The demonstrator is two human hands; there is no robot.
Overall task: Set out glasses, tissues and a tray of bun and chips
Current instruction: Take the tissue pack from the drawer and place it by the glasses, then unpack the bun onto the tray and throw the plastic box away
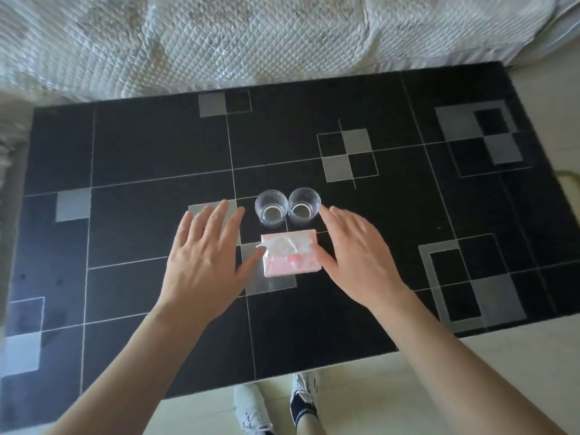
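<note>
Two clear ribbed glasses stand side by side near the middle of the black table: the left glass and the right glass. Just in front of them lies a pink tissue pack with a white tissue poking out of its top. My left hand hovers to the left of the pack, fingers spread, thumb tip close to the pack's left edge. My right hand hovers on the right, fingers apart, thumb beside the pack's right edge. Neither hand holds anything. No tray, bun or chips are in view.
The table has a black top with grey squares and thin white lines. A white quilted cover runs along its far edge. Pale floor lies in front, where my two feet in shoes stand at the near edge.
</note>
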